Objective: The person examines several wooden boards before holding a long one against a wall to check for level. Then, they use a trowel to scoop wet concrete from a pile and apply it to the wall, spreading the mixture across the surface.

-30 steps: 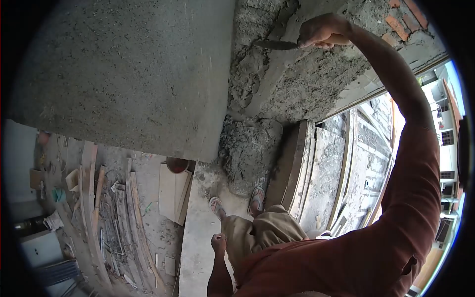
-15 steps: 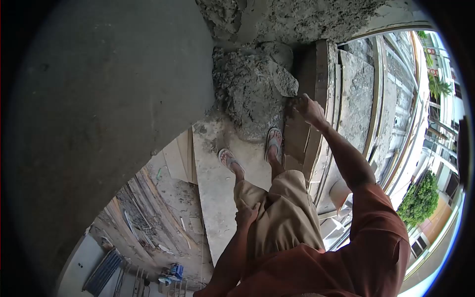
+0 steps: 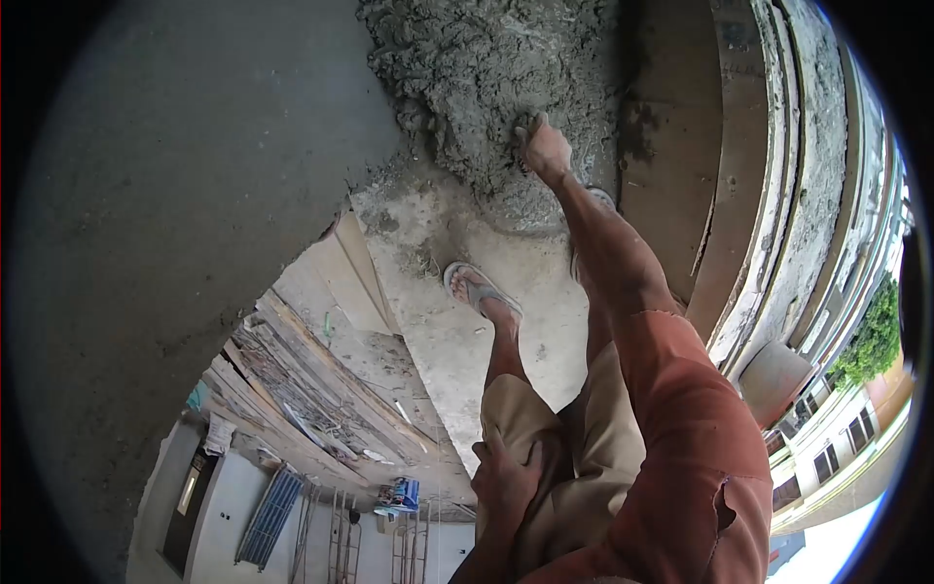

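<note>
My right hand (image 3: 546, 152) is closed low over a heap of wet grey mortar (image 3: 486, 83). It grips the handle of a trowel, whose blade I cannot make out against the mortar. My left hand (image 3: 506, 479) rests on my left thigh near the knee, fingers apart over the tan shorts (image 3: 525, 414), and holds nothing. The heap lies on a pale board (image 3: 438, 282) just ahead of my sandalled feet. My left foot (image 3: 484, 291) shows fully; my right arm mostly covers the other.
A smooth grey cement surface (image 3: 195, 195) fills the left side, its edge close to the mortar. Brown boards (image 3: 681, 146) stand along the right. Lower left, planks (image 3: 321, 360), a blue rack (image 3: 269, 518) and a blue bag (image 3: 399, 494) lie well below the board's edge.
My right hand has moved left and forward onto the mortar heap. The mortar-covered trowel blade, visible before, no longer stands out. My view has shifted; my left hand stays on my thigh.
</note>
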`<state>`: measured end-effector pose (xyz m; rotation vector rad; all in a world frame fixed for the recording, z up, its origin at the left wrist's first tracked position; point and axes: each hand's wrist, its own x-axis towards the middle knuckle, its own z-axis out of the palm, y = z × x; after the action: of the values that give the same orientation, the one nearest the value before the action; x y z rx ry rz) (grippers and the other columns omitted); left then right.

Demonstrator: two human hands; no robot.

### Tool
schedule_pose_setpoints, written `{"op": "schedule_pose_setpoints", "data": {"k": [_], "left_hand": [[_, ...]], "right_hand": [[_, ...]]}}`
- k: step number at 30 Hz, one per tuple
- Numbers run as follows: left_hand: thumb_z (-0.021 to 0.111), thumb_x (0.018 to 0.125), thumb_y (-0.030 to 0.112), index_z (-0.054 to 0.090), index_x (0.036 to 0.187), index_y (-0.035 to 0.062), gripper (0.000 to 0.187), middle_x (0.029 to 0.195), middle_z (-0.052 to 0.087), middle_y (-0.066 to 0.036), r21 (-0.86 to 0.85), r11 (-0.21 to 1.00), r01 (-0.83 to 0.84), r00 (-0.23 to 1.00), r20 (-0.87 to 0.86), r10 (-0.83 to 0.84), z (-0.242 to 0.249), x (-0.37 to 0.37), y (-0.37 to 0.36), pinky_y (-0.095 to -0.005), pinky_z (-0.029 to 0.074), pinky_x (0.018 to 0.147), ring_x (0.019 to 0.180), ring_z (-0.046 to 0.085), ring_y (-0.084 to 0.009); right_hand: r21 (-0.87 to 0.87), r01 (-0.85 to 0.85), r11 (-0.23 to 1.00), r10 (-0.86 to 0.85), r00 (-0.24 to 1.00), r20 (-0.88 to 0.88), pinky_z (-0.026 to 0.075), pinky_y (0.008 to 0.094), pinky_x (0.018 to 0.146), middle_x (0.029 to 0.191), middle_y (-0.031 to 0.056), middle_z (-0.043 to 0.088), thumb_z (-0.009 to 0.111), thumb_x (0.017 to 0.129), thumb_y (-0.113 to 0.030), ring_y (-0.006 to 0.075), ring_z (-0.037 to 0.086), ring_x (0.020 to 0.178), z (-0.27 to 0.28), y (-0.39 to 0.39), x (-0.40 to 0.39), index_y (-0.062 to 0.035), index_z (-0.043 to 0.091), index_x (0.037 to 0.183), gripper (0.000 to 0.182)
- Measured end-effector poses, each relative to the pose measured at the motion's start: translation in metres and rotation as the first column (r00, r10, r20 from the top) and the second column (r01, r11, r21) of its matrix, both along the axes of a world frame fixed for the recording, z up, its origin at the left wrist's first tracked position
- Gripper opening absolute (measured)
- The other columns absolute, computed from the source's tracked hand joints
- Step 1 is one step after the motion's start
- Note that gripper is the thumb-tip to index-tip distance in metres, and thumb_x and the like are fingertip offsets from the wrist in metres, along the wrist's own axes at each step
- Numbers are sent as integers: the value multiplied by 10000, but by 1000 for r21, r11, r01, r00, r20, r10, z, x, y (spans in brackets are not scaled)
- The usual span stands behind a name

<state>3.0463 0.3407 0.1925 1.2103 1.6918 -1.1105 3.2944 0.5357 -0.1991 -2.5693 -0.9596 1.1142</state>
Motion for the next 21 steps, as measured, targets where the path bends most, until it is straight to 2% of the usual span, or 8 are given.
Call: {"op": "schedule_pose_setpoints", "data": {"k": [6, 10, 12, 14, 16, 18, 20, 21], "left_hand": [[680, 808, 545, 392, 1381, 72, 797, 1189, 526, -266, 28, 999, -18, 996, 88, 16, 5, -20, -12, -527, 493, 858, 984, 620, -470], [664, 806, 560, 466, 1335, 49, 762, 1243, 532, -235, 59, 998, -19, 985, 171, 9, 15, -39, -9, -499, 502, 880, 1051, 614, -441], [688, 792, 491, 532, 1255, 56, 654, 1207, 585, -216, 127, 984, -122, 954, 288, 81, 19, -55, 0, -479, 485, 914, 1102, 601, -394], [690, 788, 449, 592, 1157, 49, 554, 1099, 651, -183, 283, 929, -238, 889, 448, 91, 0, -77, -7, -461, 504, 882, 1038, 640, -356], [703, 795, 354, 641, 1067, 41, 420, 999, 696, -155, 300, 849, -436, 800, 561, 212, 22, -78, 8, -424, 527, 833, 939, 678, -325], [702, 798, 237, 660, 1007, 20, 305, 908, 715, -152, 377, 703, -603, 688, 692, 219, 27, -82, 16, -384, 540, 795, 870, 699, -297], [692, 793, 168, 663, 1000, 5, 265, 907, 717, -157, 354, 585, -729, 600, 743, 298, 28, -88, 15, -376, 546, 776, 860, 705, -270], [687, 795, 171, 658, 992, -10, 269, 882, 713, -147, 299, 508, -808, 513, 781, 356, 14, -94, 6, -373, 549, 752, 853, 710, -257]], "right_hand": [[75, -58, 995, 51, 995, 87, 487, 574, 708, 882, 255, 661, 558, 945, -407, 474, 630, 854, 126, -37, 39, -88, 419, 1068, 369], [197, -193, 961, 157, 970, 184, 461, 550, 679, 859, 213, 635, 628, 916, -361, 467, 601, 847, 283, -40, 79, -64, 443, 1027, 366], [242, -284, 928, 239, 950, 202, 450, 557, 663, 851, 239, 636, 679, 878, -298, 482, 593, 801, 373, -33, 99, -71, 459, 1049, 359], [259, -366, 894, 310, 922, 232, 456, 557, 661, 816, 233, 641, 687, 865, -274, 479, 599, 785, 475, -15, 115, -73, 465, 1060, 358], [114, -476, 872, 461, 877, 135, 485, 549, 697, 813, 232, 663, 665, 869, -302, 457, 626, 778, 574, -4, 123, -66, 478, 1068, 361], [-13, -662, 750, 633, 711, 304, 501, 518, 703, 772, 216, 663, 645, 884, -352, 422, 647, 749, 660, 9, 126, -84, 513, 1225, 454], [-30, -770, 638, 743, 605, 286, 503, 502, 729, 771, 190, 669, 637, 888, -384, 408, 654, 774, 739, 31, 123, -93, 530, 1216, 452], [-115, -806, 581, 805, 548, 229, 501, 506, 790, 927, 166, 676, 627, 897, -388, 389, 656, 860, 779, 46, 114, -91, 546, 1188, 424]]}}
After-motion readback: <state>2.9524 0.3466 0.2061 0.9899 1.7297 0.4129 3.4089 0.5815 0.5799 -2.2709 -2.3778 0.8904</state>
